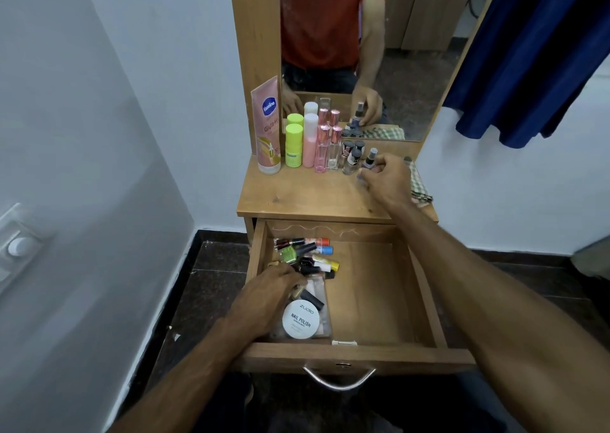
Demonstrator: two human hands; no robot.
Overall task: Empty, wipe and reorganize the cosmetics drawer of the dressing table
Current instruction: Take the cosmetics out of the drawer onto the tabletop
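1. A pink, flat-ended lotion tube (266, 125) stands on its cap at the left of the wooden tabletop (297, 195), leaning against the mirror frame.
2. Just beside it stand a lime-green capped stick (293, 145), a pink cylinder with a white cap (310, 140) and two clear square perfume bottles (328, 148) with shiny pink caps.
3. Below, the left hand (269, 295) lies in the left part of the open wooden drawer (373, 287); its fingers curl down among small glossy nail polish bottles (307, 254) in a loose heap, but I cannot tell whether they pinch one.
4. Near that hand's wrist sits a round white nail polish remover tub (301, 318) on a clear plastic pouch.
5. A curved metal handle (339, 380) hangs on the drawer front.
6. On the tabletop, several small dark-capped bottles (351, 157) stand together.
7. The right hand (386, 176) pinches a small purple spray bottle (369, 160) upright beside them.
8. A checked cloth (419, 188) lies crumpled at the right edge.
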